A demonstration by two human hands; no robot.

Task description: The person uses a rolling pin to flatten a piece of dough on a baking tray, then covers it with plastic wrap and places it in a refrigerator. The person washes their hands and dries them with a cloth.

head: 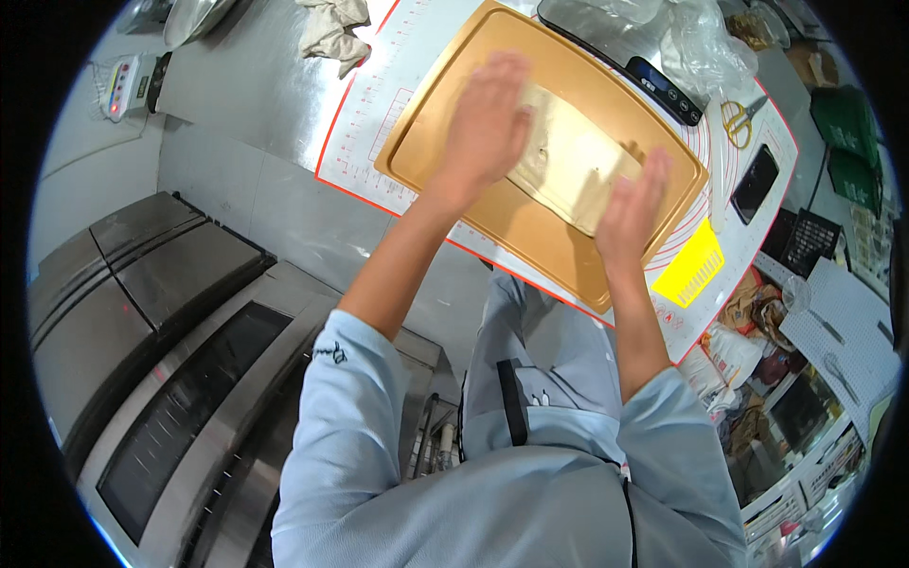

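Note:
A flat rectangular slab of pale dough (568,156) lies on a gold-coloured baking tray (426,92). My left hand (490,117), somewhat blurred, is at the slab's left end with its palm turned toward it. At the opposite end is my right hand (632,209), also blurred, its fingers pointing up and away from me. Neither hand holds anything; whether they touch the dough cannot be told. Beneath the tray is a white mat with red markings (355,135).
Right of the tray are a digital scale (664,91), yellow-handled scissors (738,124), a phone (755,184) and a yellow scraper (692,266). Clear plastic bags (703,50) lie behind them. A cloth (334,32) is at the far left, and a steel oven (192,405) stands below left.

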